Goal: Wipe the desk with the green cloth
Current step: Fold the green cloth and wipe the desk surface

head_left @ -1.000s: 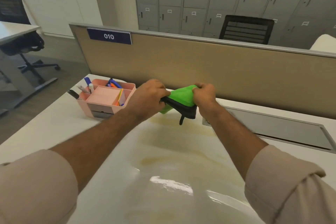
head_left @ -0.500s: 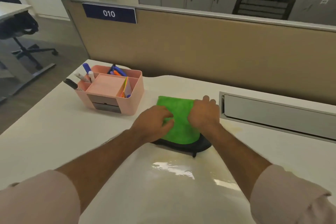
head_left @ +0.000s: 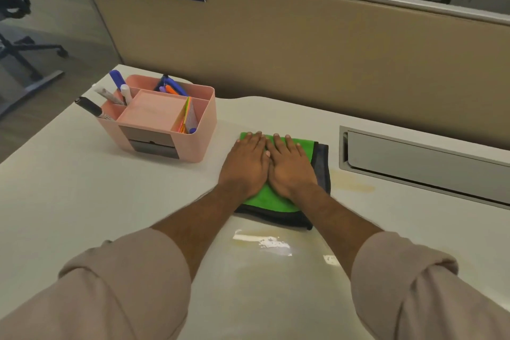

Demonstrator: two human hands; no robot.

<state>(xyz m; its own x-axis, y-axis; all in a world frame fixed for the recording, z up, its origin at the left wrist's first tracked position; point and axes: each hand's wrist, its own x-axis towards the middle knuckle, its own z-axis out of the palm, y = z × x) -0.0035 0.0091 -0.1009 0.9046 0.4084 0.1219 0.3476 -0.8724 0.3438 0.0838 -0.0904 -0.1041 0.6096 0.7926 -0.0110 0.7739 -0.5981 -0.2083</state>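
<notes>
The green cloth (head_left: 271, 200), folded with a dark underside showing along its right and near edges, lies flat on the white desk (head_left: 82, 201). Both hands rest palm-down on it, side by side and touching. My left hand (head_left: 245, 165) covers the cloth's left part and my right hand (head_left: 289, 167) its middle. The fingers of both are straight and point toward the partition, pressing the cloth against the desk. A faint yellowish stain (head_left: 352, 185) shows on the desk just right of the cloth, and a wet sheen (head_left: 262, 243) lies nearer to me.
A pink desk organizer (head_left: 204, 130) with pens and markers stands left of the cloth. A grey cable-tray flap (head_left: 425, 163) is set into the desk at the right. A tan partition (head_left: 303, 50) with a "010" sign runs along the back edge.
One second ago both hands held the bunched cloth above the desk. They laid it down, and now both palms lie flat and close together on it, farther toward the partition.
</notes>
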